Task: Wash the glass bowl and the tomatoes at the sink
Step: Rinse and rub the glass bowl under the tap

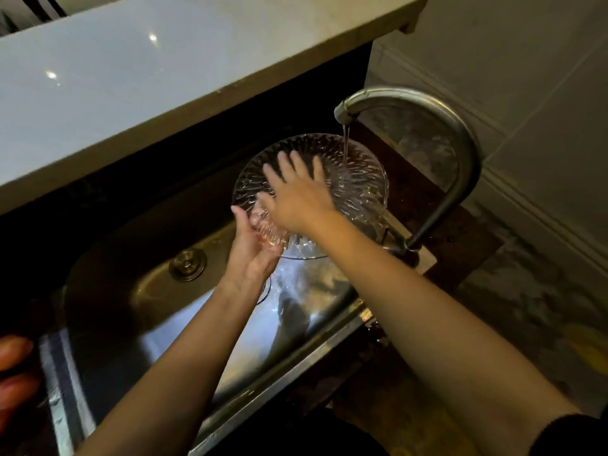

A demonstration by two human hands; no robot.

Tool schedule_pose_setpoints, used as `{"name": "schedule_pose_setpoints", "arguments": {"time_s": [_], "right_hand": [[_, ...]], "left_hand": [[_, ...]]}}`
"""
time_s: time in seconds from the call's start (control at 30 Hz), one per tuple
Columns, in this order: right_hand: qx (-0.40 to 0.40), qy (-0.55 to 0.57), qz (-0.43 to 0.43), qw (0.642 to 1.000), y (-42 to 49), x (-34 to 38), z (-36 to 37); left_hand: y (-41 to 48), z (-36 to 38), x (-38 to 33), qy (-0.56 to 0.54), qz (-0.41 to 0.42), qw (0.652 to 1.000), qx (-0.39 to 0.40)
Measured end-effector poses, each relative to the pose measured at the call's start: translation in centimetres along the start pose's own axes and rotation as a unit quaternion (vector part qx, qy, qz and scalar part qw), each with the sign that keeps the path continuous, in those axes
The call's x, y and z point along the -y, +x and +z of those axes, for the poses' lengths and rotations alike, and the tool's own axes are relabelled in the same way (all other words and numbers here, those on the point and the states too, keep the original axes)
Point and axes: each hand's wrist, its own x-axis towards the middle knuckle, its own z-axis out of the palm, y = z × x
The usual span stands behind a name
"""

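A ribbed glass bowl (358,179) is held tilted over the steel sink (148,291), under a thin stream of water from the tap (408,103). My left hand (253,245) grips the bowl's near rim from below. My right hand (296,192) lies flat inside the bowl, fingers spread against the glass. Red tomatoes (14,366) show blurred at the left edge of the view.
A white counter slab (131,87) overhangs the sink at the back. The sink's drain plug (187,263) sits left of my hands. A marbled counter and tiled wall lie to the right, with something yellow (589,350) at the right edge.
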Motion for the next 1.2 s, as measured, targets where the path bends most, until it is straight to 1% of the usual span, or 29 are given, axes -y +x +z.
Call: {"name": "schedule_pose_setpoints", "arguments": {"time_s": [0.1, 0.17, 0.2, 0.27, 0.3, 0.33, 0.37, 0.4, 0.43, 0.47, 0.53, 0.57, 0.6, 0.63, 0.67, 0.7, 0.73, 0.77, 0.83, 0.87, 0.9, 0.93, 0.97, 1.0, 1.07, 1.1, 1.13, 1.2], "right_hand": [[-0.033, 0.008, -0.047, 0.998, -2.9, -0.4, 1.3], [-0.058, 0.018, -0.042, 0.997, -4.5, -2.3, 1.6], [-0.064, 0.032, -0.015, 0.997, -4.7, -3.6, 1.4], [-0.053, 0.096, 0.079, 0.991, -4.2, -6.3, 0.4], [-0.045, 0.146, 0.136, 0.979, -3.7, -7.3, -0.5], [-0.045, 0.211, 0.19, 0.958, -2.9, -8.1, -1.2], [-0.053, 0.287, 0.237, 0.927, -2.3, -8.5, -2.0], [-0.065, 0.361, 0.281, 0.887, -1.8, -8.8, -2.5], [-0.078, 0.436, 0.312, 0.841, -1.7, -8.8, -2.8], [-0.085, 0.52, 0.324, 0.786, -1.8, -8.9, -3.1], [-0.082, 0.681, 0.299, 0.663, -2.5, -8.7, -3.6], [-0.094, 0.733, 0.272, 0.616, -3.0, -8.4, -3.7], [-0.112, 0.747, 0.257, 0.602, -3.3, -8.1, -3.6], [-0.133, 0.743, 0.254, 0.605, -3.6, -7.6, -3.6], [-0.158, 0.73, 0.262, 0.611, -3.8, -7.2, -3.5], [-0.179, 0.721, 0.277, 0.61, -4.1, -6.9, -3.7], [-0.196, 0.717, 0.289, 0.603, -4.2, -6.7, -3.7], [-0.211, 0.719, 0.295, 0.593, -4.3, -6.7, -3.8], [-0.239, 0.725, 0.289, 0.578, -4.7, -6.7, -3.9], [-0.251, 0.719, 0.286, 0.581, -4.8, -6.7, -3.9], [-0.255, 0.708, 0.288, 0.592, -5.0, -6.5, -3.7], [-0.254, 0.692, 0.29, 0.61, -5.1, -6.2, -3.4], [-0.247, 0.683, 0.29, 0.623, -5.3, -5.8, -3.1], [-0.24, 0.682, 0.289, 0.628, -5.4, -5.5, -2.7], [-0.233, 0.694, 0.286, 0.618, -5.8, -4.9, -1.8], [-0.231, 0.705, 0.281, 0.609, -6.0, -4.8, -1.7], [-0.226, 0.715, 0.274, 0.601, -6.0, -4.7, -1.6], [-0.222, 0.736, 0.248, 0.589, -5.9, -4.5, -1.8]], "left_hand": [[0.7, 0.3, -0.1, -0.01, 0.009, 1.0, -0.011], [1.0, -0.5, -0.7, -0.026, 0.013, 0.999, -0.036], [1.0, -1.2, -0.9, -0.034, 0.012, 0.998, -0.045], [0.9, -2.6, -0.9, -0.037, 0.004, 0.998, -0.055], [0.7, -3.0, -0.7, -0.028, 0.002, 0.998, -0.055], [0.5, -3.4, -0.5, -0.012, 0.0, 0.998, -0.058], [0.5, -3.6, -0.2, -0.005, -0.001, 0.998, -0.058], [0.6, -3.8, -0.2, -0.005, -0.001, 0.998, -0.061], [0.8, -4.0, -0.4, -0.002, -0.003, 0.998, -0.064], [1.0, -4.1, -0.8, 0.002, -0.008, 0.998, -0.068], [1.7, -4.3, -1.5, 0.034, -0.014, 0.994, -0.105], [2.1, -4.1, -1.6, 0.089, 0.006, 0.987, -0.137], [2.4, -3.5, -1.7, 0.174, 0.044, 0.969, -0.172], [2.9, -2.8, -1.7, 0.278, 0.095, 0.931, -0.215], [3.3, -1.8, -1.6, 0.389, 0.155, 0.873, -0.25], [3.7, -0.8, -1.4, 0.49, 0.205, 0.806, -0.259], [4.0, 0.2, -1.0, 0.571, 0.227, 0.749, -0.246], [4.1, 1.2, -0.5, 0.632, 0.232, 0.705, -0.222], [3.6, 3.2, 1.2, 0.707, 0.264, 0.642, -0.139], [3.4, 4.3, 2.2, 0.725, 0.293, 0.617, -0.09], [3.3, 5.5, 3.0, 0.73, 0.317, 0.603, -0.046], [3.4, 6.9, 3.3, 0.728, 0.329, 0.601, -0.017], [3.8, 8.1, 3.4, 0.728, 0.329, 0.602, -0.003], [4.5, 9.1, 3.0, 0.736, 0.323, 0.595, 0.002], [6.0, 10.2, 1.5, 0.769, 0.314, 0.557, 0.009], [6.5, 10.4, 0.6, 0.777, 0.322, 0.541, 0.021], [6.7, 10.5, -0.3, 0.769, 0.338, 0.54, 0.038], [6.6, 10.5, -1.5, 0.731, 0.374, 0.567, 0.066]]}}
